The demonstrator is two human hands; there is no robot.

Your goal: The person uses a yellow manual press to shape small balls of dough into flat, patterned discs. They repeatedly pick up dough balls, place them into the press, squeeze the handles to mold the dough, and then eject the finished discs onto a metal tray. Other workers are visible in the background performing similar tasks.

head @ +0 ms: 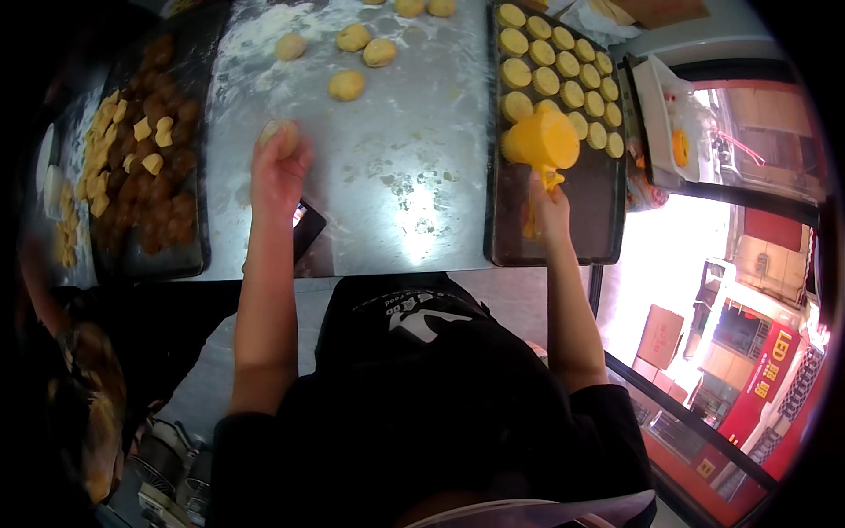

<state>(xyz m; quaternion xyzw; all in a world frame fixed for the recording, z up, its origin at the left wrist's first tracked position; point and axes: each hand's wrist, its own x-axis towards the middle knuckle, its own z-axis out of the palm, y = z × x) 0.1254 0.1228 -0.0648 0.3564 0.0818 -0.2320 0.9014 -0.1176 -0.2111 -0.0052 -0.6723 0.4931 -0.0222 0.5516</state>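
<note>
My left hand (pixel 282 173) holds a pale round dough ball (pixel 280 134) in its fingertips above the steel worktable (pixel 370 218). My right hand (pixel 552 210) grips the handle of a yellow plastic mooncake press mould (pixel 546 140). The mould is over the dark baking tray (pixel 584 224) on the right and hides part of it. Rows of fluted round pastries (pixel 569 65) fill the tray's far part. More dough balls (pixel 346 86) lie scattered farther back on the floured steel.
At the left, another dark tray (pixel 191 261) bears brown filling balls (pixel 155 198) and pale dough pieces (pixel 102 142). A dark phone-like device (pixel 310 234) lies beside my left forearm. A co-worker's arm (pixel 39 290) shows at far left. A white bin (pixel 663 119) stands beyond the right tray.
</note>
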